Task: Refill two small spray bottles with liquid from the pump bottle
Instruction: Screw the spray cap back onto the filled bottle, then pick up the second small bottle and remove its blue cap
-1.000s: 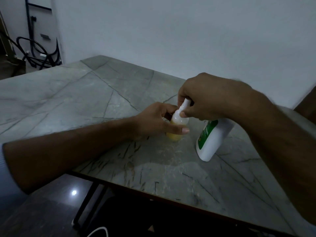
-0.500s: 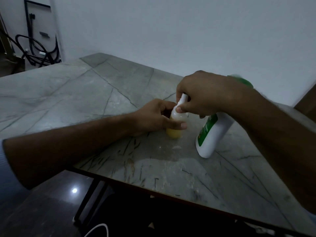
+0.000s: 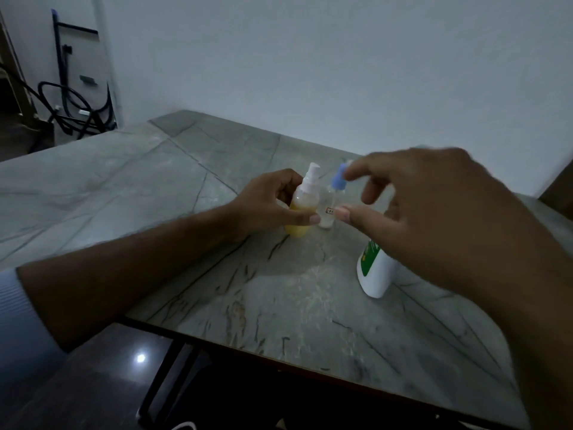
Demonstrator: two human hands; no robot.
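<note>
Risk of toppling the near-empty blue-capped spray bottle (image 3: 329,209) just beside the filled spray bottle (image 3: 302,209) clamped in the left hand (image 3: 266,206), should the spread-open right hand (image 3: 434,212), blurred above the pump bottle (image 3: 373,271), clip it.

Left hand (image 3: 266,203): I see it wrapped around the yellow spray bottle (image 3: 302,209), which stands upright on the table (image 3: 217,274).
Right hand (image 3: 434,212): fingers spread and blurred, holding nothing, in front of the blue-capped bottle (image 3: 330,203).
Blue-capped bottle: clear, upright, just beside the yellow one.
Pump bottle (image 3: 373,271): white with a green label, partly hidden behind my right hand.
</note>
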